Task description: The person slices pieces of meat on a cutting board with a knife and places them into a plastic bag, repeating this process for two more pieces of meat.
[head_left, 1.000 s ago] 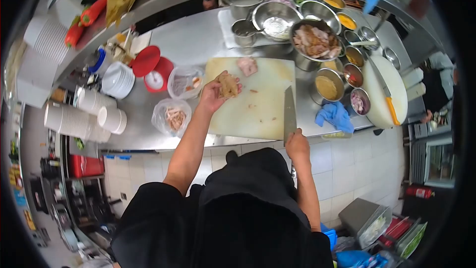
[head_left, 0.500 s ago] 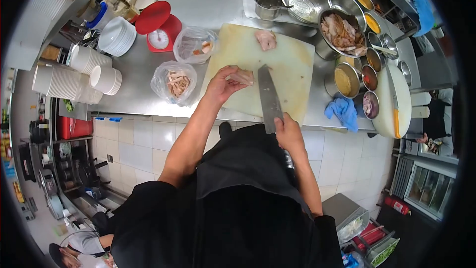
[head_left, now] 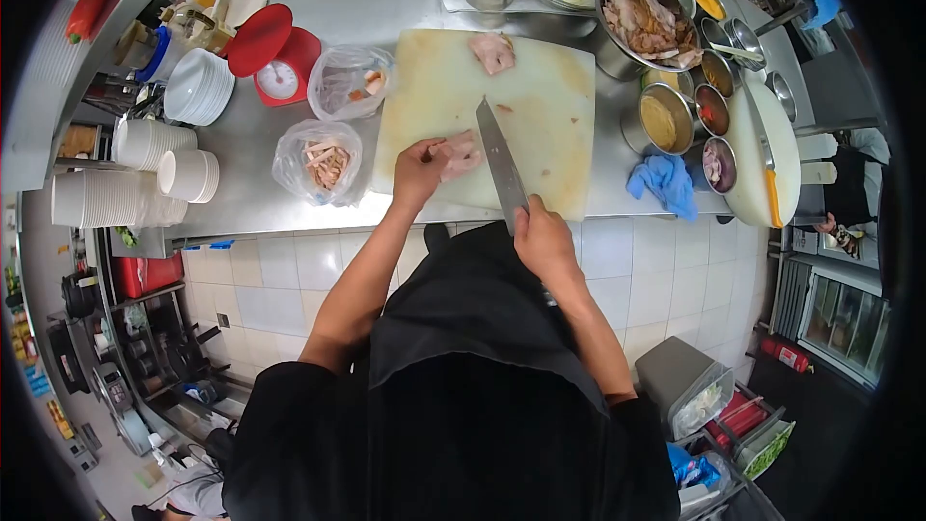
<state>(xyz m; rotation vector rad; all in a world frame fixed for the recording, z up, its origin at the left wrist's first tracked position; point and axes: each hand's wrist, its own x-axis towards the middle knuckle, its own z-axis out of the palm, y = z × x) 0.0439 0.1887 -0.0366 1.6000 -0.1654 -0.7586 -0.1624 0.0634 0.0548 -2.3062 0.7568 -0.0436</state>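
Observation:
A pale piece of meat lies at the lower left of the white cutting board. My left hand pinches its left edge. In my right hand is the handle of a large kitchen knife. The blade points away from me over the board, just right of the meat, with a small gap between them. Another piece of meat rests near the board's far edge. Left of the board, one plastic bag contains cut meat strips, and a second bag holds a few scraps.
A red kitchen scale stands beyond the bags, with white plates and stacked tubs farther left. On the right are a pot of meat, several metal containers, a blue cloth and another knife on a round board.
The meat in my left hand has gone from raised and folded to lying flat on the board. The knife tip has shifted slightly left, and the whole view has moved a little.

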